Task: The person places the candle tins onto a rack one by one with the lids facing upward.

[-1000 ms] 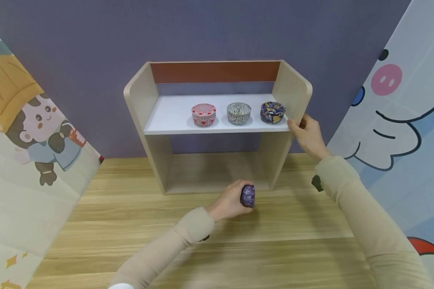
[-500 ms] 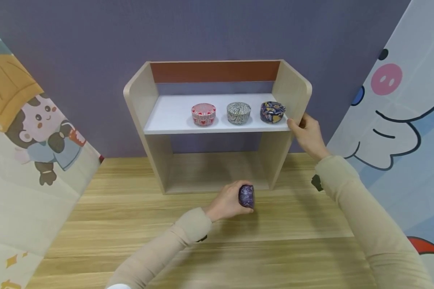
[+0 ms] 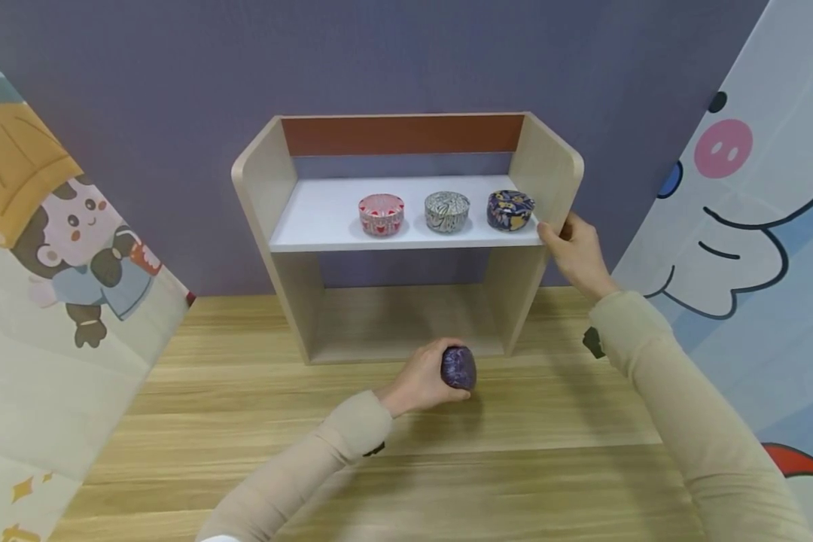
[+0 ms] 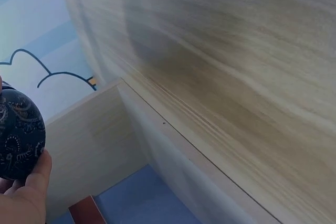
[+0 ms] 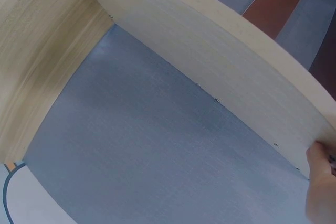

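Observation:
My left hand (image 3: 421, 382) grips a small round tin (image 3: 458, 367) with a dark purple pattern, between the thumb and fingers. The tin is tilted, in front of the shelf unit's lower compartment. In the left wrist view, one dark patterned face of this tin (image 4: 20, 135) shows at the left edge, with part of the hand (image 4: 29, 198) below it. My right hand (image 3: 578, 254) holds the right side panel of the wooden shelf unit (image 3: 252, 177), thumb at its front edge near the white shelf. In the right wrist view, only part of that hand (image 5: 321, 187) shows.
Three round tins stand in a row on the white shelf (image 3: 318, 226): a pink one with hearts (image 3: 382, 216), a grey-green patterned one (image 3: 446, 213) and a navy floral one (image 3: 510, 211). The unit stands on a wood-grain table (image 3: 515, 482) against a blue-grey wall (image 3: 406, 60).
My left hand has shifted slightly left, and the purple tin has turned so that more of its face shows. The right hand stays on the side panel.

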`<state>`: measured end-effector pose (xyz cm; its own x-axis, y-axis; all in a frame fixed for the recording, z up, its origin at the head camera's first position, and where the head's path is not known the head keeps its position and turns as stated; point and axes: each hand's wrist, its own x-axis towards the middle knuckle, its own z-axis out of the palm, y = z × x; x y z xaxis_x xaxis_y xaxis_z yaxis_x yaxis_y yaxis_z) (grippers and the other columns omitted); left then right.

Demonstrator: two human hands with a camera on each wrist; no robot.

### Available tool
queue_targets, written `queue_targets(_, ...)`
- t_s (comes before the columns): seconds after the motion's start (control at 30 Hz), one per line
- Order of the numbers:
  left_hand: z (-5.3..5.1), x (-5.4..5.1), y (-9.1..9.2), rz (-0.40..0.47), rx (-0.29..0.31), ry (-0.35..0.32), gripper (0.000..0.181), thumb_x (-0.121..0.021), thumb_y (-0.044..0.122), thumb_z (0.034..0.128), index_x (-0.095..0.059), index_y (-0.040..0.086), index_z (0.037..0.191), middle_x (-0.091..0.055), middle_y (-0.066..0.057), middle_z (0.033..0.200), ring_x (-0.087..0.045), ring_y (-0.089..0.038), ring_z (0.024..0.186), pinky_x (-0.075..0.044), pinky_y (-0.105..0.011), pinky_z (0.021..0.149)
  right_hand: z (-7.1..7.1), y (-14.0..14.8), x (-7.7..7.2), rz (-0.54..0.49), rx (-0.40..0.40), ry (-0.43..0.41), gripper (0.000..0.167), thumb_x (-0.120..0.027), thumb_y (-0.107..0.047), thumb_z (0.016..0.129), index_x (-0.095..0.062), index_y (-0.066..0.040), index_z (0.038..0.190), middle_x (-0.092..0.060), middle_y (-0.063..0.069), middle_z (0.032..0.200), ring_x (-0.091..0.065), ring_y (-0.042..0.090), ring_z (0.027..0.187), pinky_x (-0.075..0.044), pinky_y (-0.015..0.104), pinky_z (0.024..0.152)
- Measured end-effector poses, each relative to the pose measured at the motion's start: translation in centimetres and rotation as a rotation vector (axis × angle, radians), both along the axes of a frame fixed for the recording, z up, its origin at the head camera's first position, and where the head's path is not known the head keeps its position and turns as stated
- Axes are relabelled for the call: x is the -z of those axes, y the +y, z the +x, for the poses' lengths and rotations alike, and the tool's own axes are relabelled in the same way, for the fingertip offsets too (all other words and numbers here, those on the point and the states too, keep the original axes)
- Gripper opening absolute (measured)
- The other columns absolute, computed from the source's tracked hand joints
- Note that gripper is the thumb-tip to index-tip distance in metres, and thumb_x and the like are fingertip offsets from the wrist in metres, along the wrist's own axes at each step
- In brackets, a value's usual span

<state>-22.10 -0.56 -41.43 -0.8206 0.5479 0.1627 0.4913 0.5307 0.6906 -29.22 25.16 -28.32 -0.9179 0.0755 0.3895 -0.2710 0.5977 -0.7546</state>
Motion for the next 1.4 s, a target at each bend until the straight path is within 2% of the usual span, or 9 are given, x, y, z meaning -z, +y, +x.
queue_targets(0.2,0.0,0.2,-0.5,-0.002,-0.005,-0.021,0.077,-0.083,0.024,0.0689,-0.046,0.011,0.134,-0.053,-0.006,0.126,-0.053,-0.024,0.113,-0.045,-0.040,0.096,0.0,-0.1,0.0,0.000,-0.003,-0.006,0.047,-0.048,-0.032,0.096,-0.049,0.004,0.128,-0.059,0.024,0.110,-0.053,0.008,0.084,-0.043,0.014,0.064)
queue_targets(0.53,0.1,0.6,-0.9,0.027,0.009,0.025,0.074,-0.085,0.024,0.0653,-0.051,0.009,0.130,-0.055,-0.006,0.120,-0.055,-0.024,0.109,-0.046,-0.040,0.094,-0.1,-0.2,0.0,-0.006,-0.002,-0.010,0.047,-0.048,-0.032,0.096,-0.050,0.004,0.127,-0.059,0.023,0.109,-0.053,0.009,0.083,-0.043,0.013,0.064)
queue_targets(0.67,0.1,0.6,-1.1,0.056,-0.009,-0.011,0.072,-0.085,0.025,0.0659,-0.052,0.012,0.129,-0.055,-0.004,0.119,-0.055,-0.023,0.108,-0.047,-0.039,0.092,-0.1,-0.3,-0.1,-0.008,-0.008,-0.008,0.047,-0.048,-0.032,0.096,-0.050,0.004,0.127,-0.059,0.023,0.109,-0.053,0.009,0.083,-0.043,0.013,0.063)
queue_targets(0.8,0.0,0.4,-1.2,0.118,-0.044,-0.052,0.072,-0.085,0.023,0.0656,-0.053,0.014,0.129,-0.055,-0.005,0.120,-0.055,-0.023,0.107,-0.048,-0.038,0.091,-0.1,-0.3,-0.1,-0.004,-0.013,-0.005,0.047,-0.048,-0.032,0.096,-0.050,0.003,0.127,-0.059,0.023,0.110,-0.053,0.009,0.084,-0.043,0.013,0.063)
queue_targets(0.9,0.0,-0.1,-1.4,0.159,-0.064,-0.043,0.072,-0.086,0.021,0.0640,-0.053,0.012,0.128,-0.056,-0.007,0.120,-0.056,-0.025,0.107,-0.048,-0.041,0.092,0.0,-0.2,-0.2,0.001,-0.013,-0.009,0.047,-0.048,-0.032,0.096,-0.050,0.003,0.128,-0.059,0.023,0.111,-0.053,0.011,0.085,-0.043,0.013,0.064)
queue_targets(1.1,0.0,-0.8,-1.9,0.180,-0.103,-0.040,0.075,-0.087,0.023,0.0615,-0.054,0.012,0.128,-0.057,-0.008,0.123,-0.054,-0.027,0.110,-0.045,-0.044,0.095,-0.1,0.0,-0.1,0.006,-0.005,-0.025,0.049,-0.047,-0.033,0.096,-0.048,0.004,0.129,-0.058,0.024,0.113,-0.053,0.013,0.089,-0.043,0.013,0.067)
queue_targets(1.4,-0.1,-1.2,-2.6,0.209,-0.092,-0.045,0.078,-0.089,0.021,0.0583,-0.054,0.010,0.127,-0.060,-0.009,0.122,-0.058,-0.024,0.108,-0.046,-0.037,0.095,-0.1,0.0,-0.1,0.013,0.007,-0.030,0.051,-0.048,-0.033,0.096,-0.047,0.006,0.130,-0.057,0.025,0.117,-0.053,0.020,0.096,-0.043,0.016,0.072)
